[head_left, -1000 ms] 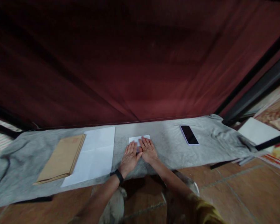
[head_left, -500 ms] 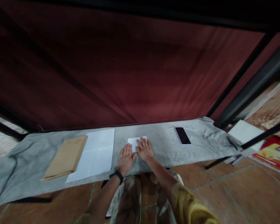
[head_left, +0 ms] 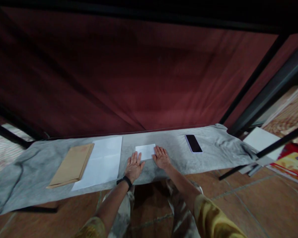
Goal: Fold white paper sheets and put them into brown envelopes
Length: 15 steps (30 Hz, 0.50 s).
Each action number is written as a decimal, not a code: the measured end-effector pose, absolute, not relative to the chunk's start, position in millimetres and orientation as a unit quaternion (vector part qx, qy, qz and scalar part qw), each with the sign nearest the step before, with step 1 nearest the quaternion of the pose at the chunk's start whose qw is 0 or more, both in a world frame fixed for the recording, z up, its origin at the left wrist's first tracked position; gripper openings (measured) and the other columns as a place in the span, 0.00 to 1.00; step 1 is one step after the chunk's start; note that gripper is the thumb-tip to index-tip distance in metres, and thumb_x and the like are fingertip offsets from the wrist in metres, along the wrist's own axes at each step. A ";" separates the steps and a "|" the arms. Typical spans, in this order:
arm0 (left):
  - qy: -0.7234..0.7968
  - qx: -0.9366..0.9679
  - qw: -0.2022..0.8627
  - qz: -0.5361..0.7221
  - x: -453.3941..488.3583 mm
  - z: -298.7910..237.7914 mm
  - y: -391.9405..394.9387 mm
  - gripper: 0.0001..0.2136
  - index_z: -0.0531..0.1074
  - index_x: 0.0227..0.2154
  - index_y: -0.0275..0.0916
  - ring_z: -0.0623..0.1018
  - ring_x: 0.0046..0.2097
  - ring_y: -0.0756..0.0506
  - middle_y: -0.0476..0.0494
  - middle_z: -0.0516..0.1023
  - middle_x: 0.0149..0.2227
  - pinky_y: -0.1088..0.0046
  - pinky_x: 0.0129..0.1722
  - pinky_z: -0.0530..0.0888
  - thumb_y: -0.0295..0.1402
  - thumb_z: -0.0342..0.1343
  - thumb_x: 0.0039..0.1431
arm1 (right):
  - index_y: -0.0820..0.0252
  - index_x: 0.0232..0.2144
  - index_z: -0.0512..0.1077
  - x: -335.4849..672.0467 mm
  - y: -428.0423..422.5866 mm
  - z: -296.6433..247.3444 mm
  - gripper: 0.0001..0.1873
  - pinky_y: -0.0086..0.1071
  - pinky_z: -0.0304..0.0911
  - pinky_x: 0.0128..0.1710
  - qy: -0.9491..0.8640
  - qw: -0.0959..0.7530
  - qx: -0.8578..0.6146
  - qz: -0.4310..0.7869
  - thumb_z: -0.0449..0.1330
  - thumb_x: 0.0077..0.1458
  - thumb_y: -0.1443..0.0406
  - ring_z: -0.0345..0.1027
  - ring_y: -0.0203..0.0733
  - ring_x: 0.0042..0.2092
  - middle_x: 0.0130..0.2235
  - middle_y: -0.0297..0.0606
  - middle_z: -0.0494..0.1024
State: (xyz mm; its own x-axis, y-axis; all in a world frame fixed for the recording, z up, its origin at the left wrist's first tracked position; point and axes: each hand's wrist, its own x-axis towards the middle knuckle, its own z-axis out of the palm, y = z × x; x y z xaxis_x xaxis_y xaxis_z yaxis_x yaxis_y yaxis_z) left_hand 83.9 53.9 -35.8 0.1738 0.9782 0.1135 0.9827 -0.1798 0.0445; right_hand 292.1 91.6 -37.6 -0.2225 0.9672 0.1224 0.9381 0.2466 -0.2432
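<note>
A small white folded paper (head_left: 145,152) lies flat on the grey cloth in front of me. My left hand (head_left: 134,168) rests flat at its lower left corner, fingers stretched out and touching its edge. On the other side, my right hand (head_left: 162,158) lies open with its fingers spread along the paper's right edge. Neither hand grips anything. A dark band (head_left: 125,181) circles my left wrist.
Left of my hands, large white sheets (head_left: 105,158) lie partly under a stack of brown envelopes (head_left: 72,165). A phone (head_left: 194,143) with a dark screen sits to the right on the grey cloth (head_left: 221,145). A red fabric (head_left: 149,82) hangs behind.
My right hand has slid right, off the middle of the paper to its right edge. My left hand has shifted slightly, staying by the lower left corner. More of the paper now shows.
</note>
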 end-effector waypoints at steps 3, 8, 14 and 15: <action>-0.639 -0.766 0.029 -0.066 83.0 -39.4 53.0 0.30 0.57 0.69 0.34 0.58 0.72 0.35 0.30 0.55 0.72 0.51 0.68 0.56 0.44 0.42 0.70 | 0.67 0.69 0.57 296.6 89.2 -37.5 0.31 0.46 0.45 0.70 -0.780 0.137 -0.608 0.055 0.45 0.71 0.57 0.50 0.50 0.71 0.71 0.47 0.57; -0.638 -0.768 0.001 -0.055 79.8 -32.3 55.5 0.29 0.59 0.68 0.34 0.59 0.71 0.35 0.29 0.57 0.71 0.50 0.68 0.57 0.44 0.42 0.70 | 0.66 0.67 0.62 299.0 85.5 -38.0 0.29 0.46 0.46 0.69 -0.758 0.189 -0.620 0.072 0.47 0.69 0.60 0.55 0.49 0.70 0.69 0.48 0.62; -0.706 -0.676 -0.132 -0.163 71.0 -4.9 97.4 0.23 0.67 0.61 0.34 0.68 0.66 0.40 0.31 0.68 0.65 0.62 0.64 0.64 0.34 0.49 0.65 | 0.68 0.65 0.65 299.8 90.7 -36.7 0.28 0.46 0.46 0.69 -0.752 0.183 -0.624 0.109 0.51 0.65 0.62 0.55 0.52 0.69 0.69 0.49 0.61; -0.719 -0.652 -0.152 -0.186 69.5 -2.0 106.9 0.22 0.68 0.59 0.34 0.70 0.64 0.40 0.31 0.71 0.63 0.64 0.62 0.66 0.32 0.51 0.63 | 0.68 0.65 0.65 300.4 91.9 -36.7 0.29 0.46 0.46 0.69 -0.753 0.180 -0.623 0.110 0.52 0.65 0.62 0.55 0.52 0.69 0.69 0.49 0.61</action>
